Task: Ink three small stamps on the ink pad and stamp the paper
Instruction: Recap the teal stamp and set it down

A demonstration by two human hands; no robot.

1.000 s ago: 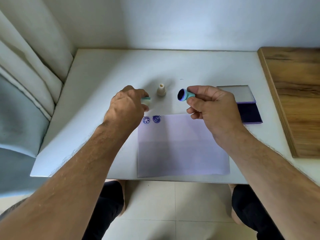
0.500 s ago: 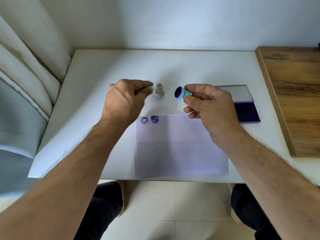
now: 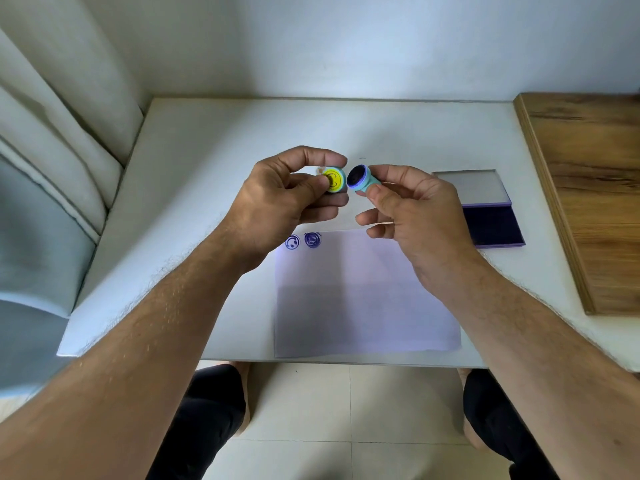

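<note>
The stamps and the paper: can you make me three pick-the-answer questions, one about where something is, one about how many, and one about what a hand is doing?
1. Where is the ink pad?
A. On the table, right of the paper
B. On top of the paper
C. On the floor

2. How many stamp marks are on the paper?
A. None
B. Two
C. Five

3. What is the left hand doing?
A. Lying flat on the table
B. Holding a piece with a yellow smiley face
C. Pressing on the ink pad

Answers:
1. A: the ink pad lies open on the table, right of the paper.
2. B: two purple stamp marks sit side by side at the paper's top left corner.
3. B: the left hand pinches the smiley piece above the table, near the teal stamp in the right hand.
</note>
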